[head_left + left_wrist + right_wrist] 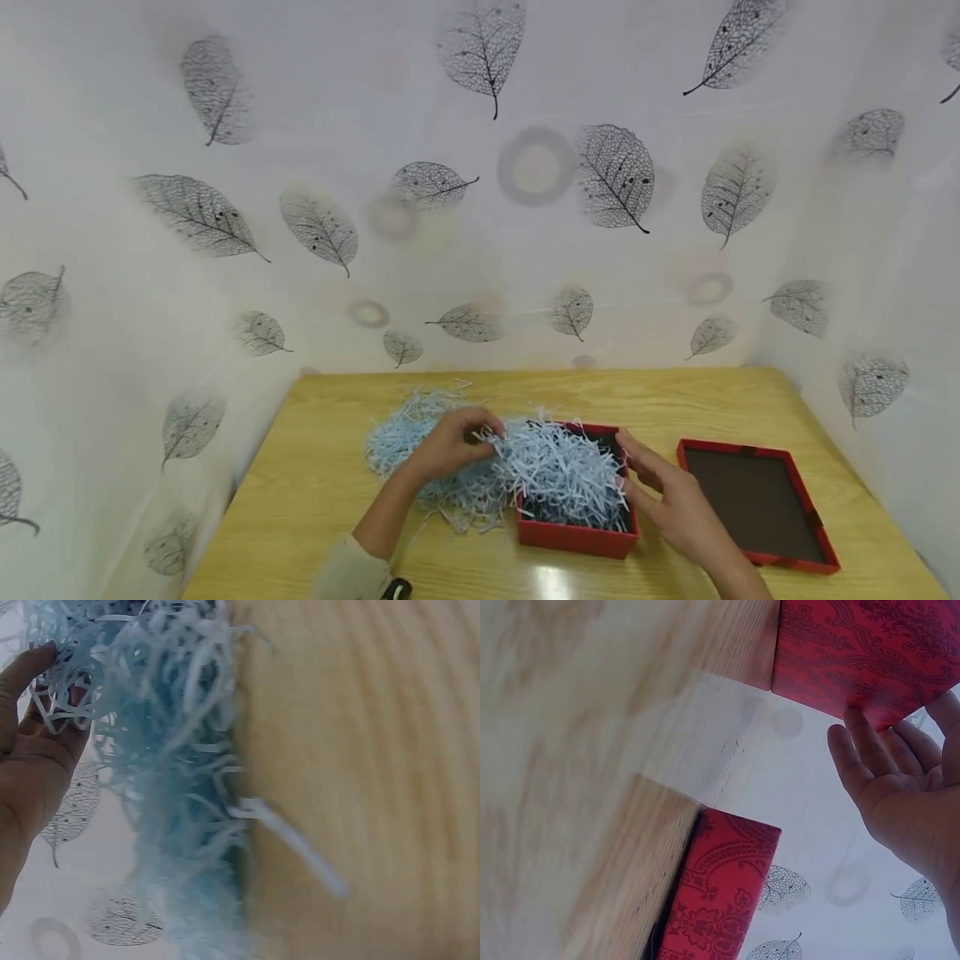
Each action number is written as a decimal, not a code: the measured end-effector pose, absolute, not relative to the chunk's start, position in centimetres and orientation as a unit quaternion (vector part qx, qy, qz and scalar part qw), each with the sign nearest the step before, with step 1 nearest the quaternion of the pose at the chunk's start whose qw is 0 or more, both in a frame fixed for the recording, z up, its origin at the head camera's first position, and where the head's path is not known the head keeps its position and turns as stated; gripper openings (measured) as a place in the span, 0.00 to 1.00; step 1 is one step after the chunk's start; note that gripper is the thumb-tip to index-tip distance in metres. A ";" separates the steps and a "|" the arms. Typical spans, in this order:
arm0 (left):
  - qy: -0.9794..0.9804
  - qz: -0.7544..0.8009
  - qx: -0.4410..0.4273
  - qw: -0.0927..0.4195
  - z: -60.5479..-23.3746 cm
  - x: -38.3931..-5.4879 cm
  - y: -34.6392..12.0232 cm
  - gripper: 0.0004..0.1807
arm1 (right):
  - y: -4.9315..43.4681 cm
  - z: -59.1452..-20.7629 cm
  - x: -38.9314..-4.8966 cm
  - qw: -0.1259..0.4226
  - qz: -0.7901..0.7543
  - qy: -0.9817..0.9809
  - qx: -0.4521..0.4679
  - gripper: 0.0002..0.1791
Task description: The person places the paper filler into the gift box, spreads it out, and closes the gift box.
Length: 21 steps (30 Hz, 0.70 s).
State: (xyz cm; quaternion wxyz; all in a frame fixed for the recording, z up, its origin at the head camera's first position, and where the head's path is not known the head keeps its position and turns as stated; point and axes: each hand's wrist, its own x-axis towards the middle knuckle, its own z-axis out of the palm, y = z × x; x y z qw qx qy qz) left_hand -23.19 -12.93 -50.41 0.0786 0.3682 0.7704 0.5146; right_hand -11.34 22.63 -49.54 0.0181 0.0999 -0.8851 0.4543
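Observation:
A red box [576, 537] with a dark inside stands on the table, heaped with pale blue shredded paper [562, 471]. At its left edge my left hand [450, 450] pinches some of the paper strips between thumb and fingers. The left wrist view shows strips caught among the fingers [34, 667] of that hand. On the other side, my right hand [678, 504] rests its fairly straight fingers against the box's right wall. Seen from the right wrist, those fingertips [855, 720] touch the red patterned side.
A loose pile of shredded paper [401, 433] lies left of the box, with stray strips around it. To the right, a red-rimmed lid [757, 500] lies with its dark inside up on the wooden table [292, 492]. A leaf-printed curtain [480, 250] surrounds the table.

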 end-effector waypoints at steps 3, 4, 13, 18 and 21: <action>0.755 0.534 0.377 0.059 -48.4 -23.1 -12.4 0.11 | 22.7 -49.6 -11.2 0.020 0.456 -0.884 0.099 0.37; 0.749 0.538 0.383 0.053 -47.5 -23.1 -12.2 0.11 | 22.8 -49.6 -11.2 0.020 0.458 -0.883 0.098 0.37; 0.692 0.561 0.454 0.028 -40.2 -22.7 -8.1 0.10 | 23.1 -49.5 -11.2 0.011 0.464 -0.881 0.094 0.38; 0.670 0.572 0.472 0.036 -37.6 -21.7 -5.2 0.09 | 23.1 -49.7 -11.3 0.013 0.470 -0.877 0.103 0.38; 0.665 0.568 0.484 0.043 -37.1 -21.3 -3.9 0.09 | 23.0 -49.8 -11.4 0.023 0.468 -0.877 0.107 0.37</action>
